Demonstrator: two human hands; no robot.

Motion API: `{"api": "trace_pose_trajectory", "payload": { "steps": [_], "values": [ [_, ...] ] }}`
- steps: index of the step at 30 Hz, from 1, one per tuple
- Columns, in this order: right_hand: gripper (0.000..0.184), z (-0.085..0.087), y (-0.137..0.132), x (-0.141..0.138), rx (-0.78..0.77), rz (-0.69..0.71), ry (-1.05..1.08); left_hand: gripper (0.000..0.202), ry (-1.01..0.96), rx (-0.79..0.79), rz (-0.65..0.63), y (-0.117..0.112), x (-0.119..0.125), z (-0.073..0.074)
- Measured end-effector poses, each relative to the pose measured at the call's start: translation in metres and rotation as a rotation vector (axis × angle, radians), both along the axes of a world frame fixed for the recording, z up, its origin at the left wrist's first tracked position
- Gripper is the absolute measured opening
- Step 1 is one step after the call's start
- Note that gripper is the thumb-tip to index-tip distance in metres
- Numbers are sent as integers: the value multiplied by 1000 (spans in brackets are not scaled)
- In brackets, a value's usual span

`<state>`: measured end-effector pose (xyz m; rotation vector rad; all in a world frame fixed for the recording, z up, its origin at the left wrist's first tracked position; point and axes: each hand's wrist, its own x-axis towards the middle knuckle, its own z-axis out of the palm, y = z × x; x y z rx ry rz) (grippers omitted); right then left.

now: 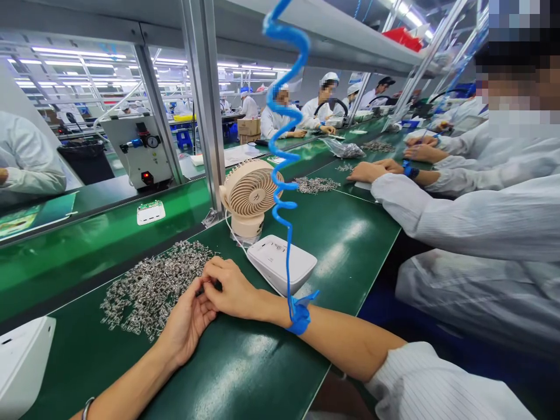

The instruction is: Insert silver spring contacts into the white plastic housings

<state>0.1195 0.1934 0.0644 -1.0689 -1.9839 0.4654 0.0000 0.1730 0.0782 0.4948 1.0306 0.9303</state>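
A wide heap of small silver metal parts lies on the green bench mat. My left hand rests at the heap's right edge, fingers curled toward the parts. My right hand meets it from the right, fingers closed in a pinch against the left hand's fingertips. What they pinch is too small to make out. A blue wrist strap circles my right wrist, and its coiled blue cord rises upward.
A small beige desk fan and a white box stand just behind my hands. A white device sits at the left edge. A co-worker's sleeved arms lie on the bench to the right, by more part heaps.
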Motion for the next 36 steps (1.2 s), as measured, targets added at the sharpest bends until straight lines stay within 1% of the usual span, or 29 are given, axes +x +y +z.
{"api": "trace_pose_trajectory", "payload": {
  "steps": [3, 6, 14, 16, 20, 24, 31, 36],
  "values": [
    [15, 1, -1, 0, -1, 17, 81, 23, -14, -27, -28, 1, 0, 3],
    [16, 1, -1, 0, -5, 13, 117, 24, -26, -50, -38, 3, 0, 4],
    [14, -2, 1, 0, -13, 46, 104, 10, -37, -15, -12, 3, -2, -1],
    [15, -2, 1, -1, -5, 45, 108, 11, -38, -14, -16, 3, -2, 0],
    [14, -2, 0, -1, 22, 17, 145, 19, -40, -33, -34, 4, -1, 2],
    [15, 0, -1, -1, 5, 0, 172, 18, -36, -33, -27, 5, -2, 1],
    [12, 1, 0, 2, 22, -23, 135, 13, -26, -17, -21, 3, -3, -1],
    [12, 0, 0, 2, 2, -52, 92, 13, -29, -8, -17, 3, -2, 0]
  ]
}}
